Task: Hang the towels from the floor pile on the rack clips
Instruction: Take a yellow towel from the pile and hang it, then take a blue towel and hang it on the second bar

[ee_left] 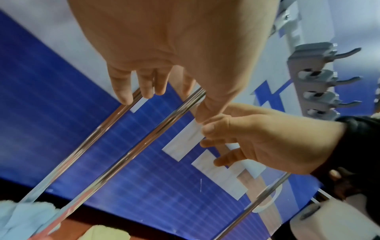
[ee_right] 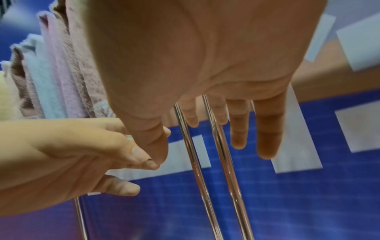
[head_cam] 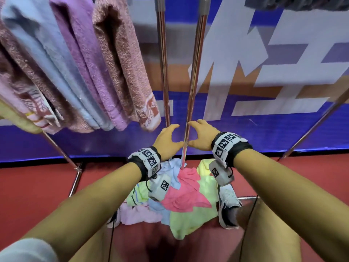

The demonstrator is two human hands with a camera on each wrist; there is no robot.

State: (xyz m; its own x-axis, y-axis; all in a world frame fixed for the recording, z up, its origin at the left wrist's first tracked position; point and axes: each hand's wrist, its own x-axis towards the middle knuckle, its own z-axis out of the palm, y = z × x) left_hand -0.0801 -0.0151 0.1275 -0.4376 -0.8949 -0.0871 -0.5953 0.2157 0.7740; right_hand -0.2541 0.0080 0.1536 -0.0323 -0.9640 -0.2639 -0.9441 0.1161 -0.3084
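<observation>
A pile of towels lies on the red floor under my arms, with a pink towel on top of green, light blue and pale pink ones. My left hand and right hand hover above the pile, one on each side of a slanted chrome rack pole. Both have relaxed, spread fingers and hold nothing. In the wrist views the two thumb tips touch. Grey rack clips show in a row in the left wrist view. Several towels hang at the upper left.
A second chrome pole stands just left of the first. Slanted rack legs run at the left and right. A blue and white banner closes off the back. My shoe rests beside the pile.
</observation>
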